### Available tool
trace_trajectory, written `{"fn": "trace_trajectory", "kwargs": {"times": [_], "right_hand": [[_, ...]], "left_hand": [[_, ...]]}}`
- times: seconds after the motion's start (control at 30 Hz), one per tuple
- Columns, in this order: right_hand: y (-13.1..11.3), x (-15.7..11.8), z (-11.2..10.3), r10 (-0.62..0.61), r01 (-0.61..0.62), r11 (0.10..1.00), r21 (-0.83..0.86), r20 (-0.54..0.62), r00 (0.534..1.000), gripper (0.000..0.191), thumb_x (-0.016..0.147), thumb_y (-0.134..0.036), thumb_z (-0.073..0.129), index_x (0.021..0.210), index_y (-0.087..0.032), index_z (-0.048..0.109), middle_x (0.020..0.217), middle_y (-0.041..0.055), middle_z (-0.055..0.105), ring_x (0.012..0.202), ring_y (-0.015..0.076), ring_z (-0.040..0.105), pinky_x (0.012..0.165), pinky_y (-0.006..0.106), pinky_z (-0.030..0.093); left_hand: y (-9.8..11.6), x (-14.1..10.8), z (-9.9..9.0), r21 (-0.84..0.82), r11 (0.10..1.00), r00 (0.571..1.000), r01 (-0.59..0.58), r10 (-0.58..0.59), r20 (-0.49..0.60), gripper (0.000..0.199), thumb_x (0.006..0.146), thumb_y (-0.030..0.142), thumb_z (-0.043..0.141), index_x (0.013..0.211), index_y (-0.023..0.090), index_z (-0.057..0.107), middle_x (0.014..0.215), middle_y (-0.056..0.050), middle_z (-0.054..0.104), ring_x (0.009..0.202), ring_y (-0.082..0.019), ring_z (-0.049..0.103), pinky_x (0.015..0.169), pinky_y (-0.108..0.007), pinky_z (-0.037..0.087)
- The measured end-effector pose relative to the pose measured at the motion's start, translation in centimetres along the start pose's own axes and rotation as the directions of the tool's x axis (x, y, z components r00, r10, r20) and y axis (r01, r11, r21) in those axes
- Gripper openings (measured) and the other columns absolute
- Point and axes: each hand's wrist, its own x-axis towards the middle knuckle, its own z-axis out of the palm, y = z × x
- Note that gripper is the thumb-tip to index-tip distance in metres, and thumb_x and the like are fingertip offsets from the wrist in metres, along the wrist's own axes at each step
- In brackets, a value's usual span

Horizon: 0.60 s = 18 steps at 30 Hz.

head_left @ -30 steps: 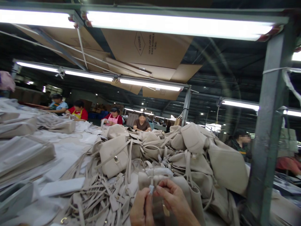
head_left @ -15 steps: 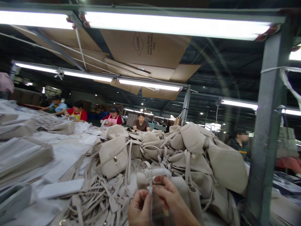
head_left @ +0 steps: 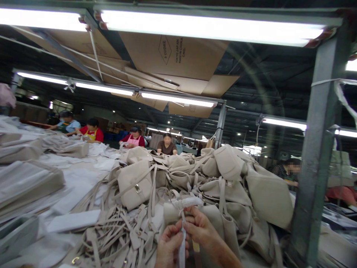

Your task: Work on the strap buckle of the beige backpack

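At the bottom centre, my left hand (head_left: 170, 243) pinches a thin whitish strip (head_left: 182, 243) that hangs down between my hands. The fingers of my right hand (head_left: 202, 227) are closed on the same strip, a little higher and to the right. Directly beyond them lies a beige bag (head_left: 171, 213) with white wrapping (head_left: 192, 202) along its top. A small yellowish tag (head_left: 196, 246) shows under my right hand.
Beige bags (head_left: 135, 184) are heaped ahead, with loose straps (head_left: 111, 234) at the left. A grey bin (head_left: 18, 238) stands lower left. A metal post (head_left: 314, 149) rises at the right. Several people sit beyond the heap.
Both hands have moved slightly to the right and closer together at the strip. More of the strip shows below them. The person behind the post at the right has shifted rightward.
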Motion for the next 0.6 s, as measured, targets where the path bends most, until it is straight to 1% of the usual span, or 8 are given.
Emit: {"fn": "trace_trajectory", "kwargs": {"times": [0.07,0.17,0.27,0.33,0.4,0.43,0.5,0.6], "right_hand": [[0.3,-0.3,-0.1,0.020,-0.020,1.000,-0.003,-0.065,0.998,0.062,0.059,-0.054,0.087,0.100,-0.020,0.056,0.074,0.0011,0.071,0.045,0.0042,0.050,0.046,0.016,0.037],[0.5,-0.5,-0.1,0.044,-0.057,0.994,-0.096,-0.130,0.991,0.077,0.062,-0.064,0.080,0.119,-0.020,0.053,0.072,0.0007,0.070,0.037,0.0038,0.043,0.037,0.016,0.028],[0.9,-0.5,0.0,-0.021,-0.007,0.979,-0.203,-0.135,0.991,0.090,0.059,-0.068,0.079,0.127,-0.016,0.049,0.063,-0.0012,0.066,0.033,0.0037,0.036,0.034,0.017,0.024],[1.1,-0.7,0.1,-0.058,0.026,0.970,-0.242,-0.128,0.990,0.087,0.066,-0.065,0.075,0.131,-0.014,0.049,0.063,-0.0016,0.065,0.034,0.0038,0.035,0.035,0.018,0.024],[0.7,-1.4,0.1,-0.062,0.024,0.938,-0.344,-0.098,0.993,0.077,0.075,-0.060,0.067,0.136,-0.016,0.050,0.065,-0.0006,0.065,0.036,0.0068,0.042,0.037,0.020,0.027],[0.1,-2.0,0.1,-0.077,0.027,0.896,-0.444,-0.094,0.993,0.068,0.080,-0.057,0.063,0.135,-0.018,0.053,0.067,0.0007,0.066,0.039,0.0096,0.048,0.039,0.022,0.032],[-1.6,-3.1,0.2,-0.188,0.046,0.726,-0.687,-0.134,0.973,0.047,0.088,-0.052,0.053,0.121,-0.022,0.066,0.071,0.0043,0.069,0.050,0.0165,0.059,0.048,0.027,0.043],[-4.9,-3.9,0.7,-0.511,0.094,0.373,-0.923,-0.120,0.851,0.031,0.091,-0.043,0.052,0.104,-0.025,0.074,0.091,0.0092,0.074,0.083,0.0262,0.067,0.078,0.038,0.051]], "left_hand": [[0.0,0.0,0.0,0.034,0.999,1.000,-0.012,0.012,-0.002,0.051,0.044,0.030,0.095,0.074,0.017,0.056,0.059,0.001,0.065,0.046,-0.014,0.060,0.043,-0.021,0.042],[-0.3,-0.2,0.5,0.077,0.989,0.992,-0.124,0.125,-0.001,0.053,0.045,0.036,0.095,0.072,0.019,0.052,0.057,0.002,0.064,0.045,-0.013,0.059,0.045,-0.021,0.041],[-0.4,-0.3,0.9,0.105,0.964,0.970,-0.243,0.242,0.027,0.056,0.045,0.040,0.094,0.067,0.020,0.047,0.060,0.002,0.065,0.047,-0.012,0.057,0.050,-0.022,0.042],[-0.2,-0.2,0.8,0.116,0.953,0.960,-0.279,0.275,0.043,0.055,0.045,0.040,0.094,0.065,0.020,0.047,0.062,0.001,0.066,0.053,-0.012,0.059,0.055,-0.023,0.044],[0.2,0.2,0.2,0.150,0.955,0.966,-0.257,0.251,0.055,0.047,0.048,0.037,0.090,0.066,0.019,0.051,0.064,0.001,0.066,0.057,-0.013,0.058,0.058,-0.024,0.044],[0.5,0.4,-0.3,0.177,0.956,0.972,-0.234,0.228,0.055,0.041,0.049,0.035,0.088,0.066,0.019,0.054,0.063,0.001,0.065,0.057,-0.013,0.057,0.058,-0.024,0.043],[0.8,1.0,-1.1,0.230,0.952,0.980,-0.200,0.195,0.045,0.030,0.052,0.031,0.081,0.064,0.018,0.057,0.058,0.003,0.061,0.054,-0.013,0.052,0.056,-0.024,0.039],[0.6,1.7,-2.0,0.259,0.939,0.973,-0.227,0.233,0.007,0.019,0.053,0.028,0.071,0.060,0.018,0.057,0.052,0.004,0.056,0.051,-0.012,0.046,0.054,-0.023,0.034]]}}
